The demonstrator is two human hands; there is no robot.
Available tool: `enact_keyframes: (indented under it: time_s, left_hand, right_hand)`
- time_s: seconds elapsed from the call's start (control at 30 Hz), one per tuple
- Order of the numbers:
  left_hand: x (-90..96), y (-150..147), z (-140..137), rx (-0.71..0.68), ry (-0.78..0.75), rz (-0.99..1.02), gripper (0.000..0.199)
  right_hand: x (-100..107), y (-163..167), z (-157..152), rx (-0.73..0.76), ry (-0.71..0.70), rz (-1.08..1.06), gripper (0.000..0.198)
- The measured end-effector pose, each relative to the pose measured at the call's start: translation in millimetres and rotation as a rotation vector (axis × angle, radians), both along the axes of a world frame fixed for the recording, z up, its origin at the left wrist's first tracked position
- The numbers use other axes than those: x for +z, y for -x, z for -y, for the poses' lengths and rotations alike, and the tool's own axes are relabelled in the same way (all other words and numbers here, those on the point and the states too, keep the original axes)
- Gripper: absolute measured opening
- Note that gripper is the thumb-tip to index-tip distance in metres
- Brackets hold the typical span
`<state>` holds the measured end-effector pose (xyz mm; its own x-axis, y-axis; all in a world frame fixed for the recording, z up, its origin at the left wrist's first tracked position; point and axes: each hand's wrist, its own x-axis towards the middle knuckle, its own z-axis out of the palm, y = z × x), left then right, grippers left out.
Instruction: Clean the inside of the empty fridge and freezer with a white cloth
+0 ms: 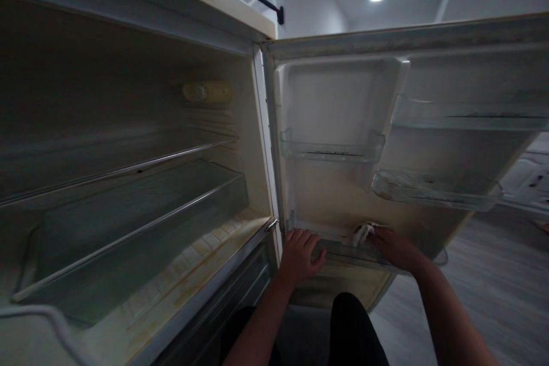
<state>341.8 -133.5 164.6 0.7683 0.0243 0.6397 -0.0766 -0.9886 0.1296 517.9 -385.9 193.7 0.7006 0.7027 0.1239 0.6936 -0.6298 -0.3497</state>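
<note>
The fridge door [334, 97] stands swung open in front of me, with clear plastic shelves on its inner side. At its bottom shelf [338, 250], my left hand [301, 254] rests near the hinge side, fingers spread over the rim and nothing in them. Further right, my right hand [388, 246] grips a crumpled white cloth [363, 233]. The cloth touches the lower door just behind that same shelf's front. My right fingertips are partly hidden by the cloth.
To the left is the fridge interior [253, 97] with a glass shelf, a clear drawer [141, 246] and a yellowed, stained floor. More door shelves [334, 151] jut out above my hands. My knee [354, 320] is below the door, and grey flooring [472, 274] lies right.
</note>
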Motion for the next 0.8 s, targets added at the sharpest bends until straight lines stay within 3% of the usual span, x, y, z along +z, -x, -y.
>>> enact_keyframes:
  time_s: [0.2, 0.5, 0.8]
  left_hand:
    - [-1.5, -2, -1, 0.003, 0.002, 0.009, 0.025]
    - [-7.1, -6, 0, -0.040, -0.003, 0.138, 0.019]
    - [-3.4, -1, -1, -0.058, 0.031, 0.043, 0.036]
  right_hand:
    - [6, 3, 3, 0.072, -0.019, -0.089, 0.049]
    - [4, 2, 5, 0.068, -0.075, -0.083, 0.052]
    - [-4, -3, 11, 0.121, -0.061, -0.015, 0.050]
